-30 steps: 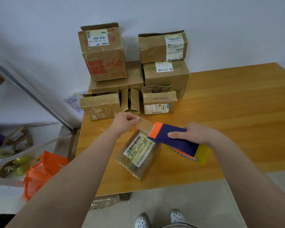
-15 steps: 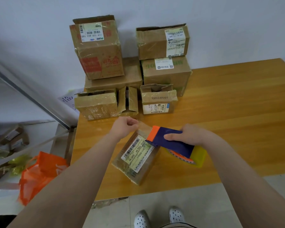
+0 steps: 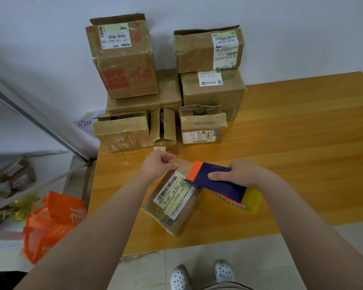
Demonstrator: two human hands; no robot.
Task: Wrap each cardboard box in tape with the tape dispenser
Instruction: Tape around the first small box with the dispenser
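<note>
Wooden table (image 3: 302, 143) is carrying everything, w/ grain running across and its near edge ending above a pale tiled floor (image 3: 260, 258). Lying directly on it near the front edge: small cardboard box (image 3: 172, 208), turned at an angle, shipping label facing up. At the back left corner, boxes are sitting on the tabletop against the wall: a taped box (image 3: 122, 132), a narrow open box (image 3: 163, 128) just beside it, a labelled box (image 3: 202, 126) to the right, plus two bigger ones behind, a flat box (image 3: 155, 101) & a large box (image 3: 213, 91), each bearing another box on top. Right half of the tabletop is showing bare wood.
</note>
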